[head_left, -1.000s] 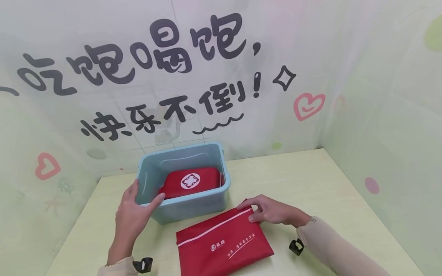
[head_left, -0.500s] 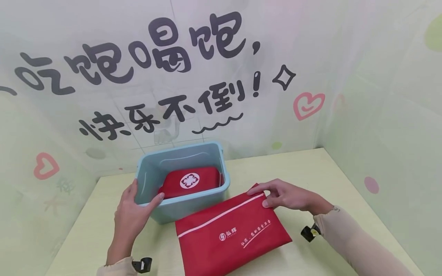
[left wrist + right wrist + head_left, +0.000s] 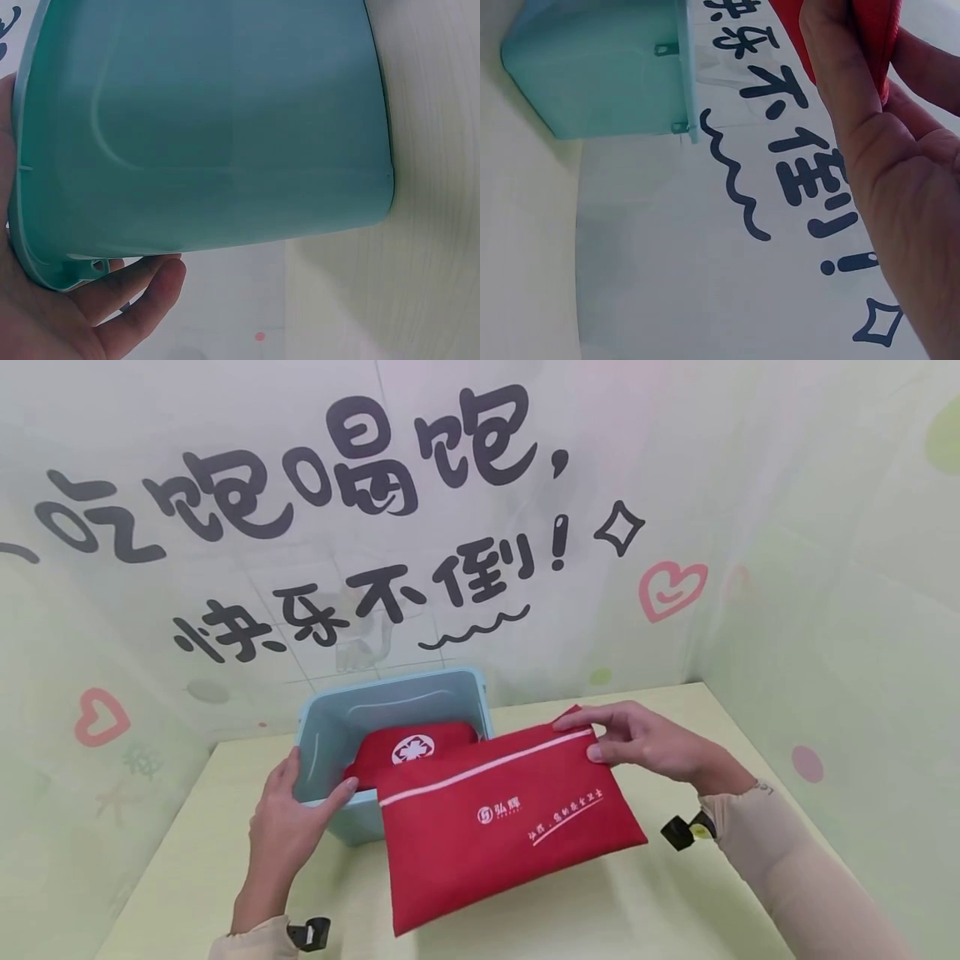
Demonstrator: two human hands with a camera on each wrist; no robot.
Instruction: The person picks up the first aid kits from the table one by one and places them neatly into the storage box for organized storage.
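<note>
My left hand (image 3: 283, 835) grips the front left corner of a light blue plastic bin (image 3: 351, 821); its thumb lies over the front rim and the fingers go round the side. Inside the bin lies a red first-aid bag (image 3: 375, 764) with a round white emblem, its lower right part hidden. My right hand (image 3: 652, 745) pinches the upper right corner of a flat red zip pouch (image 3: 457, 852) with white print, thumb in front. The pouch hangs tilted above the table, in front of the bin. Only its edge (image 3: 874, 45) shows in the right wrist view.
The bin stands on a pale wooden table (image 3: 750, 827) close to the back wall (image 3: 480, 527), which carries large dark lettering. Side walls close off the left and right. A black wrist mount (image 3: 686, 832) sits on each sleeve.
My right hand has lifted the red pouch up and to the right, and it now covers part of the bin's front. The left hand has stayed on the bin.
</note>
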